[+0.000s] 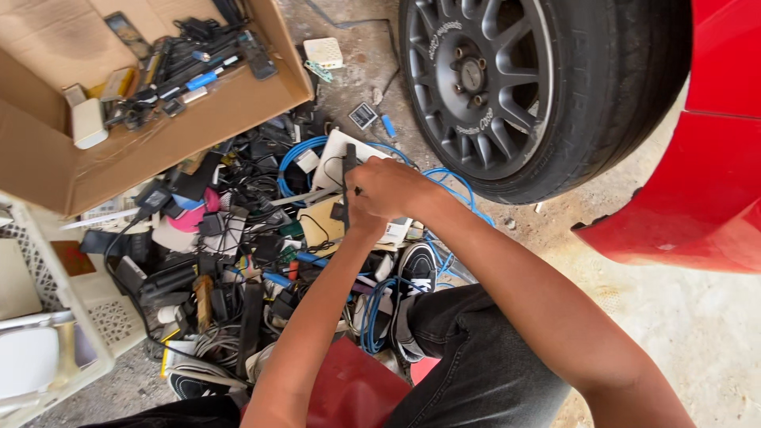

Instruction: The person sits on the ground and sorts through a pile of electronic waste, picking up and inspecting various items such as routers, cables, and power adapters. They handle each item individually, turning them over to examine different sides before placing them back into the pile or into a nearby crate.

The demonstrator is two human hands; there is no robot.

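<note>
Both hands together over the pile, right hand [392,186] and left hand [361,218] clamped on a black stick [349,162], white box [337,154] behind, blue cable [297,154], cardboard box [158,135] left, tyre [587,103] beside.

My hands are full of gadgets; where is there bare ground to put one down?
Bare concrete lies right of the knee, below the red car body. The pile of cables and adapters between cardboard box and tyre is crowded.
</note>
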